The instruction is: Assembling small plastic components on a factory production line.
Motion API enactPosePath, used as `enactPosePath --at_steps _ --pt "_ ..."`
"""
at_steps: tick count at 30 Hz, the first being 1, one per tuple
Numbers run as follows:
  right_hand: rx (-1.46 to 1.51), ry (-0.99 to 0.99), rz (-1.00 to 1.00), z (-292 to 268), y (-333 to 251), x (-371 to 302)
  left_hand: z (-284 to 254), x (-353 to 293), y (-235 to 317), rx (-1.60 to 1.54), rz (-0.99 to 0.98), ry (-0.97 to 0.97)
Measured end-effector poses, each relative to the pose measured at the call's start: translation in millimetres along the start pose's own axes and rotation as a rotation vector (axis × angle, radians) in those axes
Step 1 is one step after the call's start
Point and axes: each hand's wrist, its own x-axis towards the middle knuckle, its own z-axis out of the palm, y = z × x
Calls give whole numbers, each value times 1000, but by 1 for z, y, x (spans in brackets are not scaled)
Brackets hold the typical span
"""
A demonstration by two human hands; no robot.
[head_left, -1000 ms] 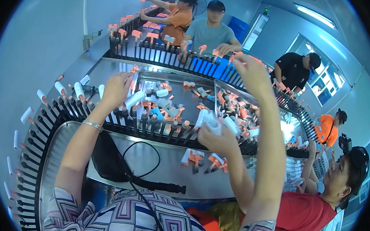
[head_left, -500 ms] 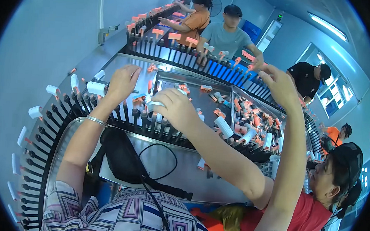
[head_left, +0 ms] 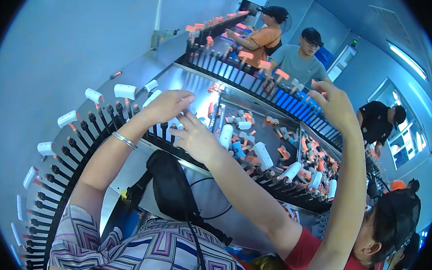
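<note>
My left hand (head_left: 171, 105), with a metal bangle on the wrist, reaches over the near row of black pegs. Its fingers are bent together; whatever lies between them is hidden. A white curved piece (head_left: 152, 99) sits just behind that hand. My right hand (head_left: 332, 102) is raised near the far row of pegs, thumb and fingers bent toward each other. A small orange bit shows at its fingertips, too small to name. Another person's hand (head_left: 196, 136), from a red sleeve (head_left: 293, 246), reaches in between my arms, fingers spread close to my left hand.
Black pegs (head_left: 71, 151) curve along the left, several capped with white pieces (head_left: 68, 119). A metal tray (head_left: 217, 116) holds loose orange and white parts (head_left: 318, 153). A black pouch (head_left: 173, 187) hangs at my front. Co-workers stand across (head_left: 302, 58) and close at right (head_left: 388, 229).
The view has swung, so the scene sits further right. The neighbour's hand, earlier on a white piece, now has spread fingers. My left hand has come closer to it.
</note>
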Motion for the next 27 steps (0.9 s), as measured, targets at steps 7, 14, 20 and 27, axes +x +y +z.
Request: enactPosePath --at_steps 7,14,20,27 --pt "-67 -12 -11 18 -52 23 -39 -10 -41 239 -38 -139" --pt "136 262 -99 50 -92 50 -41 -7 -87 632 -93 -69" --pt "181 392 -153 182 -149 70 -65 -10 -115 739 -156 51" --pt "250 -220 -9 260 -202 58 -78 1 -72 789 52 379"
